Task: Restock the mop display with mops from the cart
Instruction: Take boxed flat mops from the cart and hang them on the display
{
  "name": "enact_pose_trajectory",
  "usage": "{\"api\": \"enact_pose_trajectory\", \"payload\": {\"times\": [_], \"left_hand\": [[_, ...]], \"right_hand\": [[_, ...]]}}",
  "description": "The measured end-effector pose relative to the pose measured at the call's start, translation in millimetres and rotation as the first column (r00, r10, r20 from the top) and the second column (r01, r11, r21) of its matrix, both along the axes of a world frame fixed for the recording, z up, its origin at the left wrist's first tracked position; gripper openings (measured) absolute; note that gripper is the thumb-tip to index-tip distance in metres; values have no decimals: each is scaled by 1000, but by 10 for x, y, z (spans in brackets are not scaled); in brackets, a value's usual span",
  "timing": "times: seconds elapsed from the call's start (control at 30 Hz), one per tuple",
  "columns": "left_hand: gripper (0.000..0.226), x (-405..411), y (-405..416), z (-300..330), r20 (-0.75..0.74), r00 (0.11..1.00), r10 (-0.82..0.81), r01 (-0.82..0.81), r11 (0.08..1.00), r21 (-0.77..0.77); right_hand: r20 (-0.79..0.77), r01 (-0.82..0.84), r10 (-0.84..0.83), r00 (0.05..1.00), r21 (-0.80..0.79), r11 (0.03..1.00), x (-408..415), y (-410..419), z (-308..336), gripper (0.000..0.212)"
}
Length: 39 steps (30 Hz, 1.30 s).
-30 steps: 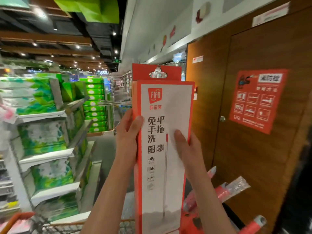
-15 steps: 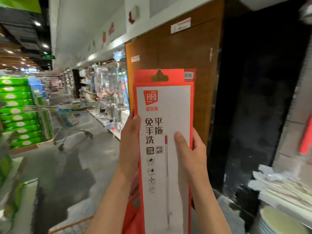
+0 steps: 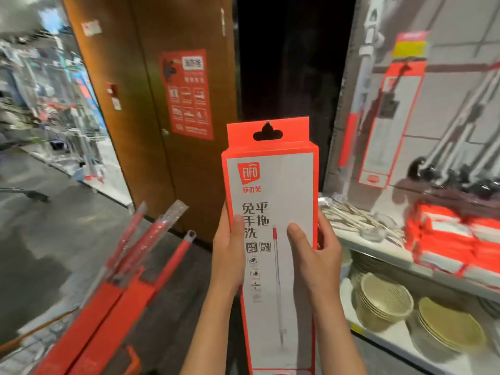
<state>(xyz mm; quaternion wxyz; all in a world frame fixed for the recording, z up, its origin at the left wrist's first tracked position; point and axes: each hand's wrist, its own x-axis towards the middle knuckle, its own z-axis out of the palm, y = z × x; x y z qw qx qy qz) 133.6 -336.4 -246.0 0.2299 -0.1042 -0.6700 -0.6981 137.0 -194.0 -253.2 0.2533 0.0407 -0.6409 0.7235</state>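
I hold a tall red-and-white boxed mop (image 3: 273, 185) upright in front of me, its hang tab at the top. My left hand (image 3: 228, 250) grips its left edge with the thumb on the front. My right hand (image 3: 315, 255) grips its right edge, thumb also on the front. At lower left, more red mop boxes (image 3: 108, 307) and red mop handles (image 3: 151, 234) lean out of the cart. The mop display (image 3: 443, 109) is on the right wall, with a matching boxed mop (image 3: 389, 125) hanging there and several mops with pale handles beside it.
A shelf (image 3: 378, 239) below the display carries stacked red-and-white packs (image 3: 454, 234) and white utensils. Pale green bowls and plates (image 3: 384, 301) sit on the shelf beneath. A brown wooden door (image 3: 151, 104) with a red notice stands behind; a dark gap lies beside it. The aisle floor opens at left.
My view has swung right: the aisle slid left and the mop display and shelves came into view. Both hands keep the same hold on the box.
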Motion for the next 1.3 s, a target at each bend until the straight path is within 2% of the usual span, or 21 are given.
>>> {"api": "enact_pose_trajectory", "payload": {"times": [0.1,0.23,0.4,0.57,0.93,1.03,1.13,1.3], "left_hand": [[66,35,391,-139,33,998,-52,52,998,25],[83,1,811,-230,72,993,-90,88,995,38],[86,-134,1237,-342,87,984,-153,149,988,45],[69,-429,1592,-419,127,951,-281,267,956,120],[49,-1789,2317,-410,137,900,-414,392,906,162],[43,-2235,2454,-372,119,890,-441,423,894,151],[45,-2596,2556,-378,127,855,-503,484,861,156],[53,-3075,2742,-419,154,801,-579,559,814,156]], "right_hand": [[0,15,-15,1000,-8,1000,101,390,-107,60],[6,50,-50,999,-39,998,153,792,-199,58],[66,109,-107,992,-35,993,106,1205,-340,56],[74,188,-186,980,-19,982,-98,1574,-408,57],[65,280,-285,956,78,957,-1296,2283,-312,48],[42,317,-322,946,89,944,-1695,2446,-230,52],[20,363,-366,930,89,927,-2044,2563,-160,61],[8,444,-445,896,38,895,-2521,2732,-113,58]]}}
